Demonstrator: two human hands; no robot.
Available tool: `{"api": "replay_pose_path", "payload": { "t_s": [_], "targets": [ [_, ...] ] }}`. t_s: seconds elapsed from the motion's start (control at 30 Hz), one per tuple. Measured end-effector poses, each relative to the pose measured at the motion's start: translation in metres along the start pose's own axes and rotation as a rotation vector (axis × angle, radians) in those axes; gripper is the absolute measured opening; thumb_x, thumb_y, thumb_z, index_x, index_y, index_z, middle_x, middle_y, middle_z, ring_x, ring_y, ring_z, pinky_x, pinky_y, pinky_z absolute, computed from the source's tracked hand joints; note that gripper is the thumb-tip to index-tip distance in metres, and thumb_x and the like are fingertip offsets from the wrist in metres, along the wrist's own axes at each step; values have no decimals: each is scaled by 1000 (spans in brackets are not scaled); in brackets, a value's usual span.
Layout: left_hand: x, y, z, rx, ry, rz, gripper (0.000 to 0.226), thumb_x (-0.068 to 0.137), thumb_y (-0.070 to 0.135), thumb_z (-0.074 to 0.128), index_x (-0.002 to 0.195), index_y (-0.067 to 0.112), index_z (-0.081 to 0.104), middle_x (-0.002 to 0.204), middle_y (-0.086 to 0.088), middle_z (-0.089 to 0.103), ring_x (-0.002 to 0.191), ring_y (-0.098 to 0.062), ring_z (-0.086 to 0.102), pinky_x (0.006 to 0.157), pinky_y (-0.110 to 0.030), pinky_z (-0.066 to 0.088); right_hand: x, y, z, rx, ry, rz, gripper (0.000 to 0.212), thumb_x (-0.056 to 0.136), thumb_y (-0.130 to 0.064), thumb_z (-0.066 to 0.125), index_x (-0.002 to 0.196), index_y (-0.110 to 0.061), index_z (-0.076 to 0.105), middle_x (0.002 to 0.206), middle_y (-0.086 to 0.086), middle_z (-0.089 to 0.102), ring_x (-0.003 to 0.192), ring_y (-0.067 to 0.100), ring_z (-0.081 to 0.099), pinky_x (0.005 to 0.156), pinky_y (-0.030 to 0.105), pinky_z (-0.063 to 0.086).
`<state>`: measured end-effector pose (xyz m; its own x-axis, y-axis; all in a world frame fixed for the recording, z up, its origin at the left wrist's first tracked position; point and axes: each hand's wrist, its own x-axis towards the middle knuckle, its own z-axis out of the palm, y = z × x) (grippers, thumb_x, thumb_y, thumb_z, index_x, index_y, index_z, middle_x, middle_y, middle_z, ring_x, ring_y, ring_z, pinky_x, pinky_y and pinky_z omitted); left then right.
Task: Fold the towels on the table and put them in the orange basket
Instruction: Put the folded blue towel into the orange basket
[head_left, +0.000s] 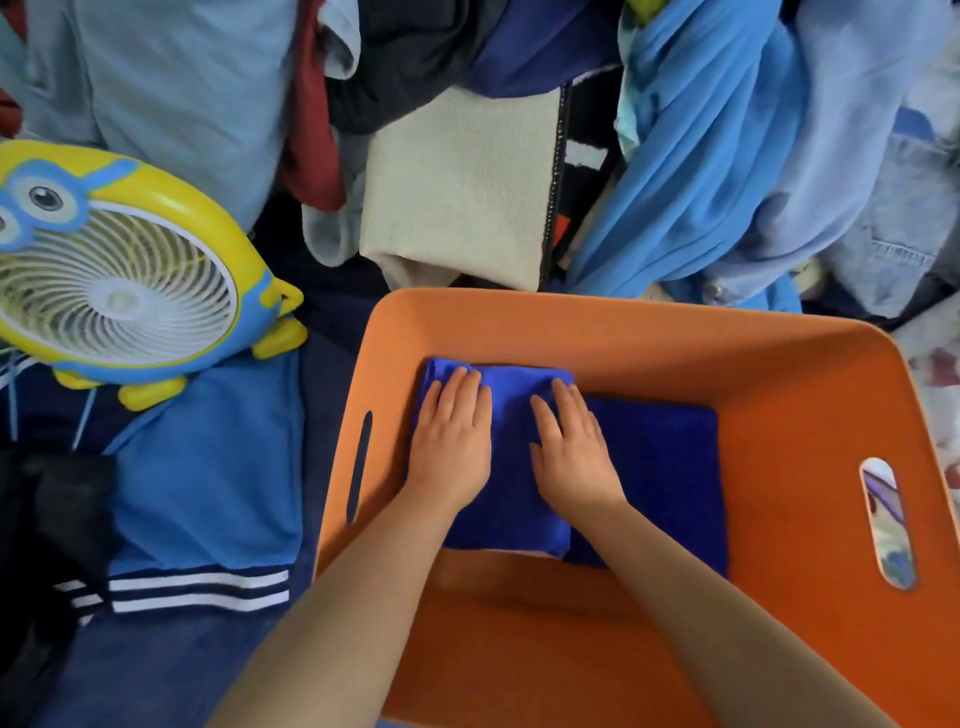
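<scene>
The orange basket (779, 374) fills the lower right of the head view. Inside it, on the left, lies a folded bright blue towel (511, 499). A darker blue folded towel (670, 467) lies beside it on the right, partly under it. My left hand (454, 441) lies flat on the left part of the bright towel, fingers straight. My right hand (571, 447) presses flat on the same towel near its right edge. Both forearms reach down into the basket.
A yellow and blue cartoon desk fan (114, 291) stands to the left of the basket. A blue garment with white stripes (208, 493) lies beneath it. Hanging clothes, among them a cream cloth (457, 192) and a light blue one (701, 156), crowd the far side.
</scene>
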<state>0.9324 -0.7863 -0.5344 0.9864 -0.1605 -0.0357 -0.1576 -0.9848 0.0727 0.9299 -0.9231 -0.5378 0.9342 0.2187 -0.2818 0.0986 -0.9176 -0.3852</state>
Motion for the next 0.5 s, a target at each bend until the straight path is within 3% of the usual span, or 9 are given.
{"api": "replay_pose_path", "payload": {
  "t_s": [0.07, 0.13, 0.23, 0.37, 0.5],
  "targets": [
    [-3, -8, 15, -36, -193, -43, 55, 98, 29, 28, 145, 4, 15, 155, -13, 11, 145, -24, 5, 117, -36, 1, 2, 2, 7, -90, -54, -15, 57, 97, -29, 31, 146, -14, 5, 155, 9, -11, 143, 25, -13, 117, 41, 2],
    [-3, -15, 24, -26, -223, -86, 61, 98, 38, 26, 146, 8, 4, 156, -10, -3, 144, -21, -7, 116, -33, -5, 2, 3, 12, -101, -132, 21, 61, 98, -36, 27, 146, -14, -2, 154, 9, -18, 141, 26, -19, 117, 41, 5],
    [-2, -18, 31, -109, -275, -78, 64, 97, 41, 27, 147, 11, 2, 156, -8, -10, 144, -20, -12, 115, -32, -8, -5, 1, 24, -129, -212, 49, 62, 99, -36, 21, 143, -6, -10, 151, 14, -22, 132, 31, -35, 117, 42, 1],
    [5, -20, 37, -214, -344, -82, 64, 97, 40, 30, 147, 10, 3, 156, -8, -9, 144, -20, -11, 116, -30, -7, -13, -4, 33, 41, -250, 149, 63, 98, -34, 26, 144, -6, -6, 152, 16, -20, 140, 34, -19, 119, 43, 3],
    [10, -21, 30, -215, -440, -78, 64, 97, 38, 30, 147, 9, 2, 156, -9, -10, 144, -20, -11, 116, -31, -5, -14, -4, 25, 44, -314, 193, 69, 97, -40, 25, 142, -8, -16, 147, 16, -33, 141, 32, -15, 117, 36, 12]
  ]
}}
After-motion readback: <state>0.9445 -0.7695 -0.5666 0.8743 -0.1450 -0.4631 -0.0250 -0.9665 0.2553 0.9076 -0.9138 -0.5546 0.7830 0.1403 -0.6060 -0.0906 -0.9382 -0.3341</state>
